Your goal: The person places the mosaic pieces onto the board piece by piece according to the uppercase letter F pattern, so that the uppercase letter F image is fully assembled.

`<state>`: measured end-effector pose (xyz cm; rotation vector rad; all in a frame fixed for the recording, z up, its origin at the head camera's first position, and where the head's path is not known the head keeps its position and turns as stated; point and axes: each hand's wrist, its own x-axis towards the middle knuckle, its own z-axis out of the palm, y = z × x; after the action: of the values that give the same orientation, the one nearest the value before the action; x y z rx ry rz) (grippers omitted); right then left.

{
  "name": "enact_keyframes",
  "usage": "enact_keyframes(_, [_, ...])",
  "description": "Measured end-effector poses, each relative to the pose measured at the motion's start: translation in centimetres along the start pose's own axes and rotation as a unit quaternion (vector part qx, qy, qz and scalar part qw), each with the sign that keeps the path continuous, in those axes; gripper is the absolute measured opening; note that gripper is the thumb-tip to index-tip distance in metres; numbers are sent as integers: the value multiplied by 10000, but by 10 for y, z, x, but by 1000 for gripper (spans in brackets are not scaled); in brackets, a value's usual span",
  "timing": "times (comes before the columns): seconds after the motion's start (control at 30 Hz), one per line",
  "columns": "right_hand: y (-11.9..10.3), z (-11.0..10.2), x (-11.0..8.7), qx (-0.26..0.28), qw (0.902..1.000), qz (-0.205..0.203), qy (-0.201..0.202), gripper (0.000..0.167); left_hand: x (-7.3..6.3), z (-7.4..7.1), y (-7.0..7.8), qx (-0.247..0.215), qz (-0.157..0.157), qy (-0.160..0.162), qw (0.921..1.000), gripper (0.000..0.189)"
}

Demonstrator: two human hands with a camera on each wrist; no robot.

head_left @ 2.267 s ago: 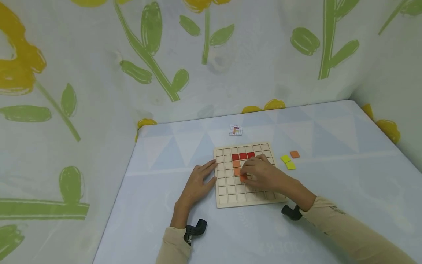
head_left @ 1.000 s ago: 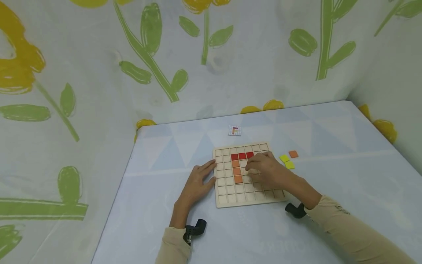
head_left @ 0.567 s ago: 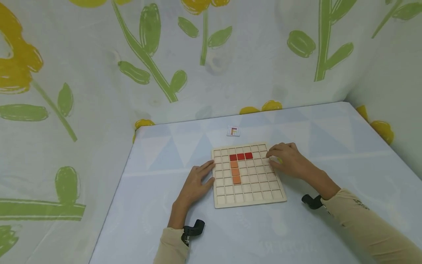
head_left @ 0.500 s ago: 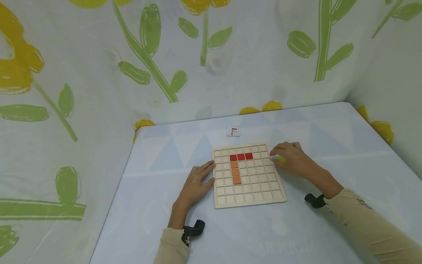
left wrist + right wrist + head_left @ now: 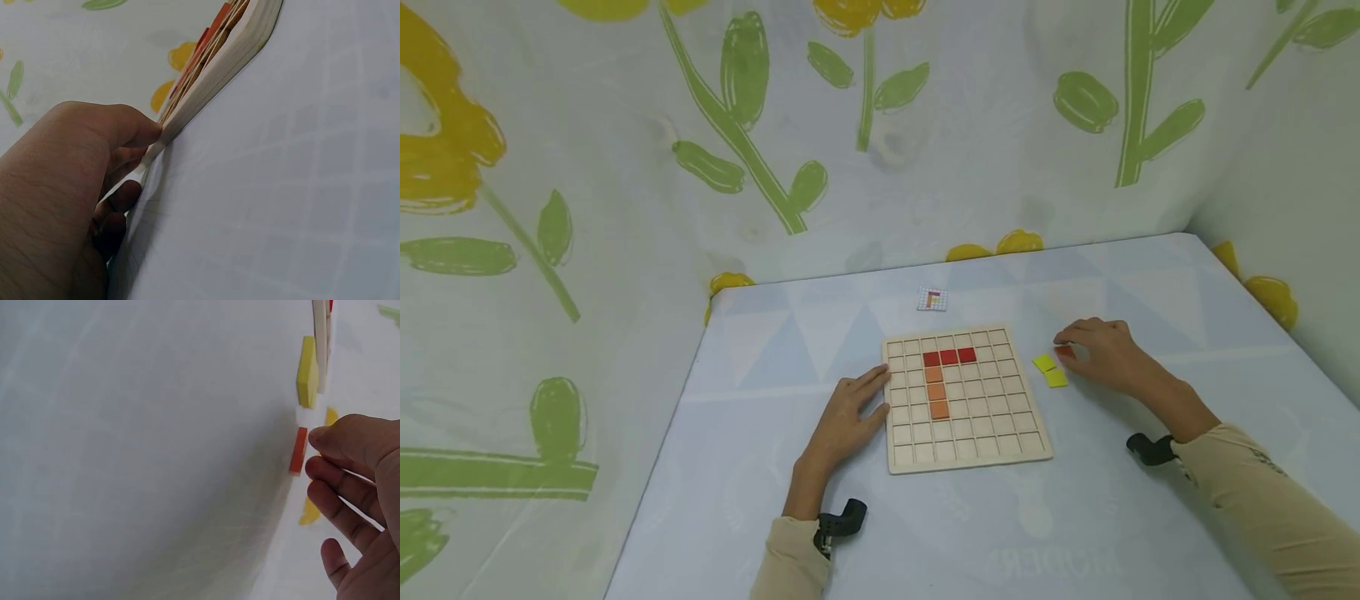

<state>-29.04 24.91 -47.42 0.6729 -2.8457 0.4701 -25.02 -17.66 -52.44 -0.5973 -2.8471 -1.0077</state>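
Observation:
A square wooden grid board (image 5: 992,429) lies on the table. In its cells, three red tiles (image 5: 949,357) form a row, and three orange tiles (image 5: 936,391) run down from its left end. My left hand (image 5: 847,417) rests at the board's left edge, thumb and fingertips against the rim; the left wrist view shows the thumb at the board's side (image 5: 206,84). Right of the board, my right hand (image 5: 1105,354) reaches over a loose orange tile (image 5: 1064,352), partly covered. In the right wrist view, thumb and fingertips hover right beside this tile (image 5: 299,452), slightly spread.
Two yellow tiles (image 5: 1056,378) lie between the board and my right hand. A small card (image 5: 932,299) with a printed coloured grid pattern lies behind the board. A flower-printed wall sheet (image 5: 880,192) rises at the table's back edge.
My right hand has left an orange tile in the board's column and moved right, past the yellow tiles, to the loose orange tile. My left hand stays at the board's edge.

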Motion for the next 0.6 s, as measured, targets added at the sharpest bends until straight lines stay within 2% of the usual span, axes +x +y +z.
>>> enact_keyframes(0.17, [6, 4, -2, 7, 9998, -148, 150, 21, 0, 0, -1, 81, 23, -23, 10000, 53])
enact_keyframes(0.3, [7, 4, -1, -14, 9997, -212, 117, 20, 1, 0, -2, 113, 70, 42, 9999, 53])
enact_keyframes(0.6, [5, 1, 0, -110, 9999, 65, -103, 15, 2, 1, -3, 97, 58, 12, 9999, 53])
